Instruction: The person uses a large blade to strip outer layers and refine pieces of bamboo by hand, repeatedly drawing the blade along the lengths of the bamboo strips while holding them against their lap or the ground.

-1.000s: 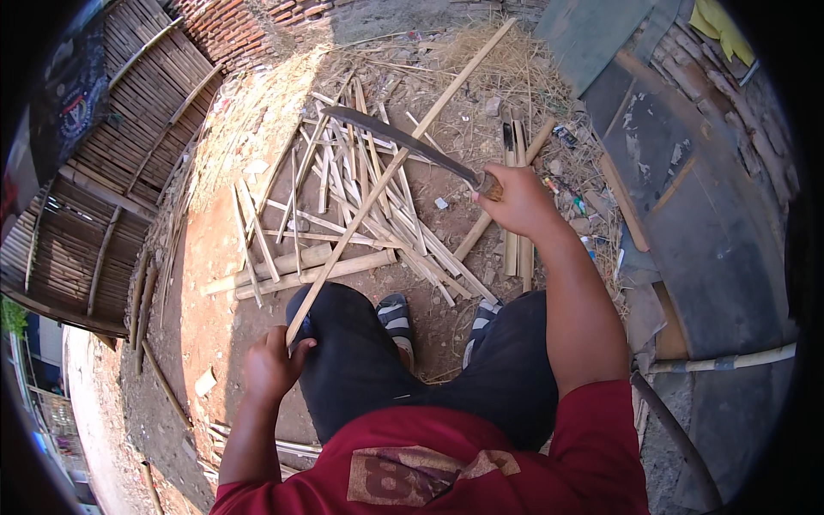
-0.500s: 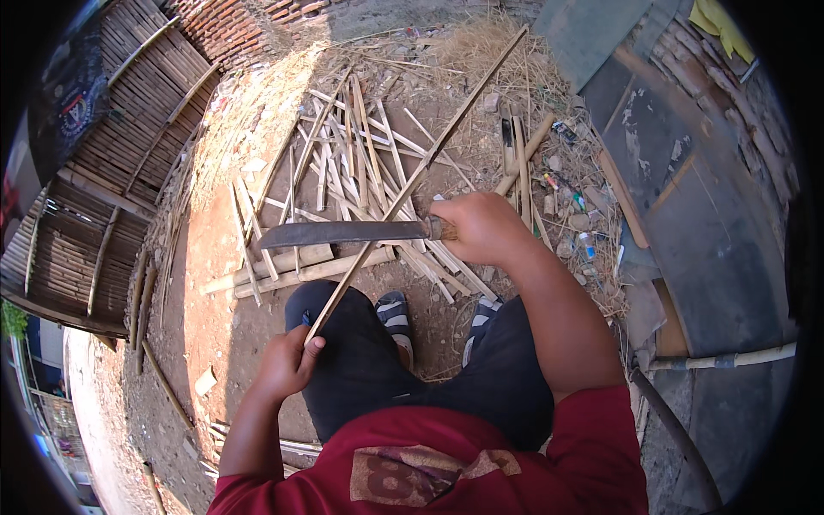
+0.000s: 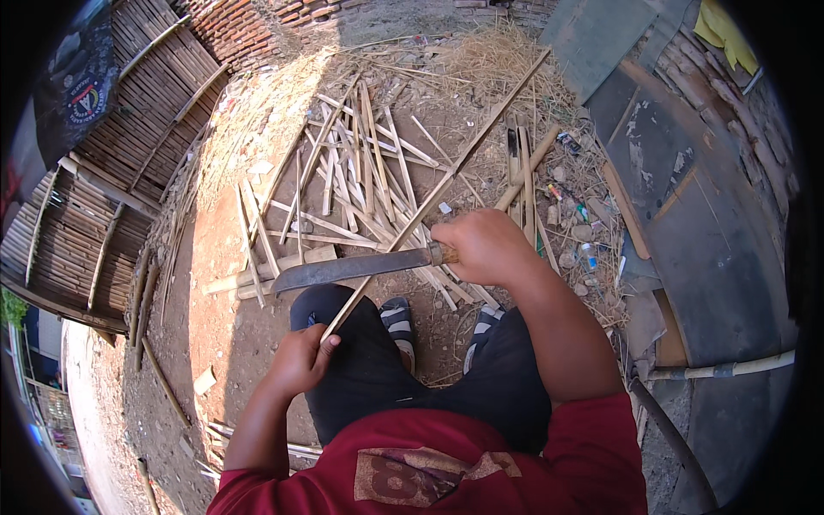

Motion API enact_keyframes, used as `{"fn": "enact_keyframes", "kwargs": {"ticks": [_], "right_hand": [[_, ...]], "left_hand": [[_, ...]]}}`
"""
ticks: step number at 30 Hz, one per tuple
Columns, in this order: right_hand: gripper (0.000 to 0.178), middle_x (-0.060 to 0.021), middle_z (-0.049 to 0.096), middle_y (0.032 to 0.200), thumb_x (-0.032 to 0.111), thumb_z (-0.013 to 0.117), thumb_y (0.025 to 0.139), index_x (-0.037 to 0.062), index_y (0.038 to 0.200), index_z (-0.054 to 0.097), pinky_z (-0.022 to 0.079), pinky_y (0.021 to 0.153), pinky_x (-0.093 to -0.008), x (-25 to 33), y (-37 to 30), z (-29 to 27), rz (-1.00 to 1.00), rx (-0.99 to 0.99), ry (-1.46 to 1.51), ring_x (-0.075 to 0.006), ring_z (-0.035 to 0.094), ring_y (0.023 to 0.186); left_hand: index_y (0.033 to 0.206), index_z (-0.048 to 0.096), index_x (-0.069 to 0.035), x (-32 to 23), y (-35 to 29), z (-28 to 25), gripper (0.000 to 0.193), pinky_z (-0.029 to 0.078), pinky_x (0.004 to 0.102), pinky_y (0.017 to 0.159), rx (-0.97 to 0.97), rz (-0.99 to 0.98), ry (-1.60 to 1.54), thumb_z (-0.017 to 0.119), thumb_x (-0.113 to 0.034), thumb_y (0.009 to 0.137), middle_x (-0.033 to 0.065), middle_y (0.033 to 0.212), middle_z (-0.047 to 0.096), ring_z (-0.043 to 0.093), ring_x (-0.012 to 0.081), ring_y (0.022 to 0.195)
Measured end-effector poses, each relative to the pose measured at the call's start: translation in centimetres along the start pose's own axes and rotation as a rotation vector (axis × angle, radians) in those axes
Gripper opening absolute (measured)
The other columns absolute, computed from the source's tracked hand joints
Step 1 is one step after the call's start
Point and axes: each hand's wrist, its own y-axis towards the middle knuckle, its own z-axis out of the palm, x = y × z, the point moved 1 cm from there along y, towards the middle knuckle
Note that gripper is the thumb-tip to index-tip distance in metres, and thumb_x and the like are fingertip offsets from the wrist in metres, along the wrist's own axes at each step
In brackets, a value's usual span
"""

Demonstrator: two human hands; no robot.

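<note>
Right hand (image 3: 485, 247) closed in a fist around the handle of a long dark machete (image 3: 348, 269), blade stretching leftward and slightly downward, edge laid across a thin bamboo strip (image 3: 446, 180) just above the knees. Left hand (image 3: 300, 360) clenched on the near end of that same strip, resting on the left thigh of dark trousers (image 3: 360, 369). Strip running up and to the right from the left hand, under the blade, past the right hand, far out over the ground toward a heap of dry straw (image 3: 498, 60) — tilted, not lying flat. Between the knees, two striped sandals (image 3: 396, 316) on bare reddish earth. Lower down, a red shirt (image 3: 446, 463) filling the bottom of the view. Just beyond the blade, two thicker split bamboo pieces (image 3: 275, 268) lying side by side on the ground, and past them a loose scatter of pale bamboo slats (image 3: 360, 172), crossing one another in every direction. Off to the right of the right hand, small litter (image 3: 575, 223) — bits of wrappers and little bottles among straw. Farther right, dark flat sheets (image 3: 687, 197) and a pale pipe (image 3: 721, 369) lying across. At the far left, a woven bamboo fence panel (image 3: 112, 172), with a brick wall (image 3: 249, 26) at the top.
</note>
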Motion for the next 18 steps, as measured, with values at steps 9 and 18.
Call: {"fn": "enact_keyframes", "kwargs": {"ticks": [9,18], "right_hand": [[0.038,-0.0201,0.072,0.089,0.024,0.076,0.081,0.0133,0.117,0.072,0.054,0.079,-0.0465,-1.9,0.0,0.7,0.108,-0.153,0.142,-0.0379,0.07,0.087],[0.028,-0.0193,0.07,0.084,0.022,0.075,0.078,0.0099,0.102,0.071,0.054,0.075,-0.0498,-5.9,0.1,-0.6,0.196,-0.156,0.16,-0.0404,0.069,0.085]], "left_hand": [[0.084,0.059,-0.002,-0.5,0.0,-0.7,0.037,0.046,0.0482,0.058,-0.012,-0.03,-0.027,0.064,-0.035,0.1,0.0203,0.064,0.058,0.059,0.044,0.062],[0.087,0.059,0.001,-1.0,0.1,-1.0,0.044,0.044,0.0392,0.056,0.071,-0.052,-0.207,0.063,-0.041,0.101,0.0133,0.061,0.054,0.051,0.0213,0.056]]}}
